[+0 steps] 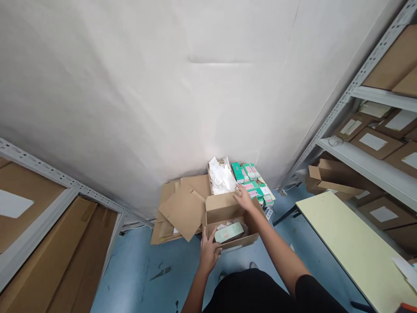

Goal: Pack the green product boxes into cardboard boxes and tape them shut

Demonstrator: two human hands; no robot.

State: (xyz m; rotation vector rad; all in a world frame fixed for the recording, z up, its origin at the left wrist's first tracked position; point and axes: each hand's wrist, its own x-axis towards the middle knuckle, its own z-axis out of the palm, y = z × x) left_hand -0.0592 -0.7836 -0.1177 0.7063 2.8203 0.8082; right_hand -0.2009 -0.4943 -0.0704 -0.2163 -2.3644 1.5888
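Sitting open between the two hands, a cardboard box [223, 214] has its far flap raised and its mouth facing me. Inside it I can make out a pale green carton [229, 233], lying near the front wall at a slight slant, with crumpled paper tucked around it; whether anything lies underneath is hidden from me. Just behind stands a second box [210, 184], filled with loose white paper [221, 177]. To the right of that one, I see green and pink cartons [250, 185] set close together in rows. Flattened cardboard [185, 208] lies in an overlapping pile to the left of the open box. Over on the right shelf [365, 156] I see closed boxes [373, 142] with white labels; their contents don't show.

As for the hands, the left hand [209, 251] is at the near left corner of the open box, fingers parted, some beside the left end of the pale green carton. I can't tell whether they grip the wall or touch the carton. The right hand [243, 198] is at the far right corner, fingers bent by the raised flap; from here I can't tell whether it pinches the edge.
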